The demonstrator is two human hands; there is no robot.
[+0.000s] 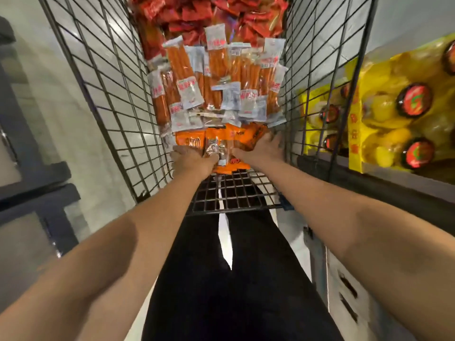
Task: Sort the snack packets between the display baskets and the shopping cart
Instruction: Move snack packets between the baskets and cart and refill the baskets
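I look down into a black wire shopping cart point(98, 89). Several orange snack packets point(230, 141) lie at its near end. My left hand point(190, 159) grips their left edge and my right hand point(262, 146) holds their right side. Beyond them lies a heap of clear packets with orange sausage sticks point(216, 80). Red packets point(209, 13) fill the far end of the cart.
A shelf on the right carries yellow packs with red-and-black round lids point(403, 109). Dark shelf frames point(37, 178) stand on the left over a pale floor. My black-trousered legs point(234, 279) are below the cart's near wire panel point(234, 193).
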